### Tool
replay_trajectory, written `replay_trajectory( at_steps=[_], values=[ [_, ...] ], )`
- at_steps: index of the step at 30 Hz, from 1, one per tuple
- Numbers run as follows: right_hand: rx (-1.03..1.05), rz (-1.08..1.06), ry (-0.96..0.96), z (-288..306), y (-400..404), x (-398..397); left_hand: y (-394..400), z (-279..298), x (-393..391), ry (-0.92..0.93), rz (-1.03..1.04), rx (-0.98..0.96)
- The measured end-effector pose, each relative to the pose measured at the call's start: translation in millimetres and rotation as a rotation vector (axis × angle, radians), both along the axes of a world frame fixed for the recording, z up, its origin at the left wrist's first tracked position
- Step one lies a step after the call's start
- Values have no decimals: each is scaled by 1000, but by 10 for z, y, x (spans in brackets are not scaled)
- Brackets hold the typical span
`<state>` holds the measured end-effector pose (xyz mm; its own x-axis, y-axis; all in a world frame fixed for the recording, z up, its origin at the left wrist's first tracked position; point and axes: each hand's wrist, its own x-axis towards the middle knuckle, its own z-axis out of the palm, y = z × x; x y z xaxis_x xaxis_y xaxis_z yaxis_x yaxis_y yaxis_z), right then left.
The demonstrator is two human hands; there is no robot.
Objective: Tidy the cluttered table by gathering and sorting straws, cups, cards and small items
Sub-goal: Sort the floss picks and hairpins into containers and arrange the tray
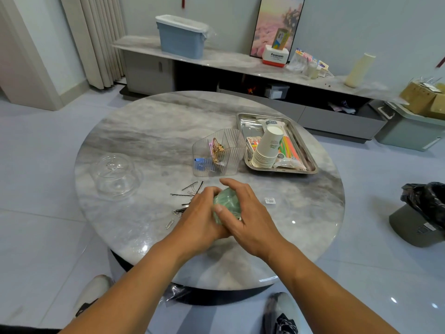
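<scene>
You have both hands wrapped round a small pale-green translucent object (pixel 226 206) just above the near middle of the round marble bench (pixel 149 131). Your left hand (pixel 199 213) curls its fingers over the object's left side, your right hand (pixel 243 210) cups it from the right with the thumb laid across its front. What the object is you cannot tell from here; it looks like a little lidded container or a wad of soft plastic.

The relation that matters: the clear divided organiser (pixel 218 153) stands straight ahead of your hands, near them, with clips already in its left compartments. The steel tray (pixel 305 150) holding the stack of paper cups (pixel 268 147) and the coloured straws (pixel 290 147) lies further off to the front right, so your right hand is the nearer one for it.

The loose hairpins and paper clips (pixel 185 201) lie just left of your left hand, touching or nearly under its fingers, their long axes mostly running left to right or slanting towards you. Your left hand is plainly the nearer one for gathering them, once it lets go of the green object.

A small white label (pixel 270 200) lies just right of your right hand. The clear dome lid (pixel 115 174) sits well apart at the left. There is open bench behind the organiser and to the far left; the near edge is close below your wrists, so sweep pins away from it.
</scene>
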<state>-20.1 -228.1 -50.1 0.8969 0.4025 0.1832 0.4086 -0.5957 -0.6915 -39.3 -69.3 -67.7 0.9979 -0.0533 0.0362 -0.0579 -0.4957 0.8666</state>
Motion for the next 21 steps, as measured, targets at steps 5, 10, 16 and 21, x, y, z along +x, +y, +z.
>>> replay_trajectory(
  at_steps=[5, 10, 16, 21],
  values=[
    [-51, 39, -8, 16, 24, -33, 5, -33, -2, -85, 17, 100],
    [-94, 118, 72, 67, 6, 43, 29, -103, -2, -94, 8, 137],
    [236, -35, 192, 27, -49, 50, 88, 11, 39, 20, -8, -247],
    [334, -63, 124, 87, -75, 18, 138, 140, 10, 397, -106, -963]
  ],
)
